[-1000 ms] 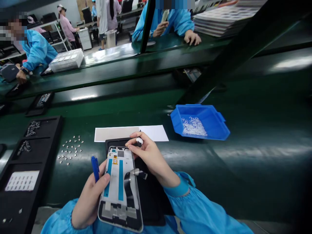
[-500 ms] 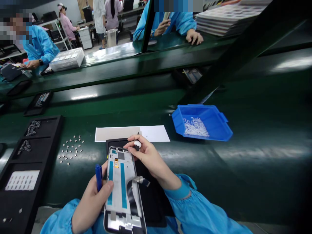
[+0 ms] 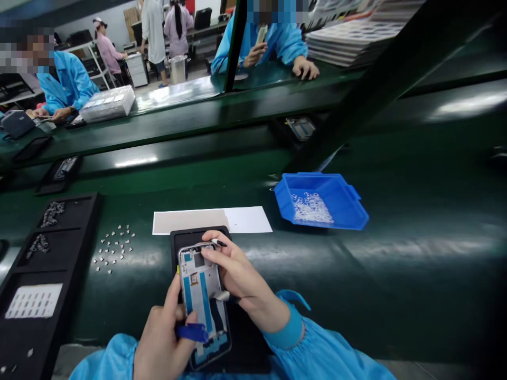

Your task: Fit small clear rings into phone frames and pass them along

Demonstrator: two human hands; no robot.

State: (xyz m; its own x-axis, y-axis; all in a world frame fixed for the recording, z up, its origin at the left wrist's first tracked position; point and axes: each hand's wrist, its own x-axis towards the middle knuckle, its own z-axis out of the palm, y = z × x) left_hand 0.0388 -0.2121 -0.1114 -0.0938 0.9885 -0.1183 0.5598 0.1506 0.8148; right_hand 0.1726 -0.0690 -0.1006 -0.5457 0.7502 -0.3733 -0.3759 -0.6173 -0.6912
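Blue pen point(image 3: 195, 333), head view: swung since the earlier frame from near upright to near level; now set across the left hand point(image 3: 160, 338) at the thumb and over the lower part of the phone housing point(image 3: 197, 301).
Phone housing: brought wholly into view at the lower end since then; held inner side up, slightly slanted, above the flat black tray point(image 3: 247, 343); contact with tray not discernible.
Left hand: closed narrowly about the left long edge, thumb over the face; pen carried in the same grasp.
Right hand point(image 3: 245, 287): placed at the top end, thumb on the upper right area; fingers bent narrow about a black-and-white piece point(image 3: 218, 243), dark tip to the right.
Flex cable point(image 3: 217, 319): laid along the right side of the housing, silver end beside the right hand.
White-and-beige card point(image 3: 253, 219): flat on the green bench point(image 3: 396, 295), just beyond the black tray.
Blue bin point(image 3: 344, 198): right of the card; loaded with small white parts point(image 3: 311, 208).
Metal pieces point(image 3: 116, 243): scattered between black tray and compartment tray point(image 3: 69, 250).
Compartment tray: at far left; stocked with small dark parts point(image 3: 53, 213) and a white sheet point(image 3: 34, 301).
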